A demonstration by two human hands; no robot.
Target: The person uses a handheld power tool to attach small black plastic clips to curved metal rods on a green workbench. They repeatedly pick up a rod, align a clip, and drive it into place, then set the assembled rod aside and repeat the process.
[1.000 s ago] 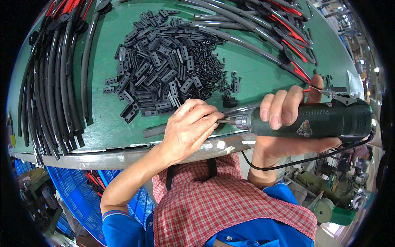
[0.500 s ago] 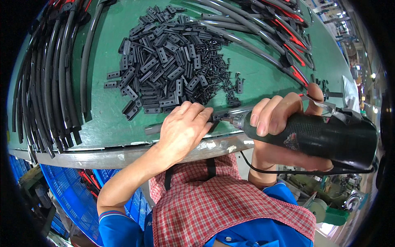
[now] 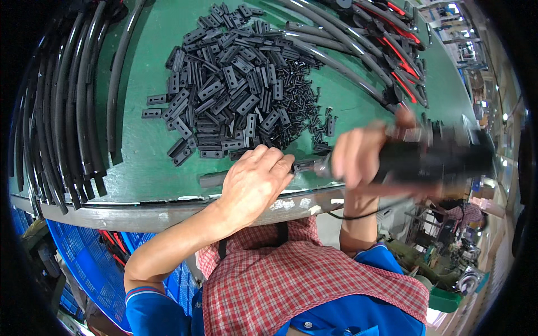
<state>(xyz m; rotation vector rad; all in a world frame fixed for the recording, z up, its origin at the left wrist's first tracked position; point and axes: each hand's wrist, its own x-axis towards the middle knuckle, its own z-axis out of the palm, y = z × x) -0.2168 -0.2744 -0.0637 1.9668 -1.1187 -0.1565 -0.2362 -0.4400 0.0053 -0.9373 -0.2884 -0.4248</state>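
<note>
My left hand [image 3: 255,178] is closed over a dark grey tube [image 3: 212,180] lying near the front edge of the table. By its fingertips is a small dark part, mostly hidden under the fingers. My right hand [image 3: 356,155] grips a black electric screwdriver [image 3: 443,159], held nearly level and smeared by motion. The driver's front end points left, toward the fingertips of my left hand; whether its bit touches anything cannot be made out. Just beyond my left hand lies a heap of black slotted blocks [image 3: 230,78], with loose black screws [image 3: 297,98] along its right side.
Dark curved tubes [image 3: 73,112] lie in a bundle on the left of the green table [image 3: 143,134]. More tubes with red strips [image 3: 400,59] lie at the far right. Blue plastic crates [image 3: 89,274] stand below the table's metal edge [image 3: 140,215]. A cord [image 3: 358,216] trails below the screwdriver.
My right hand and the screwdriver have shifted a little up and to the left, now blurred. My left hand stays on the tube. The whole view has shifted slightly.
</note>
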